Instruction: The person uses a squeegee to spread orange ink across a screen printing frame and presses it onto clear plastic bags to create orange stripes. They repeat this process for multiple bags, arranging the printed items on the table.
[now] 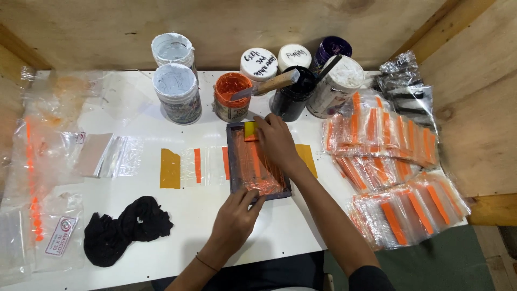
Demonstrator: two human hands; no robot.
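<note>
A small dark-framed printing screen smeared with orange ink lies on the white table. My right hand presses a small yellow squeegee onto the far end of the screen. My left hand holds down the screen's near edge, fingers spread on the frame. A clear plastic bag with orange stripes sticks out from under the screen's left side, taped down with brown tape.
Several paint tubs stand at the back: two white-lidded, an open orange one with a wooden-handled tool, a black one. Printed bags are piled right. A black rag and blank bags lie left.
</note>
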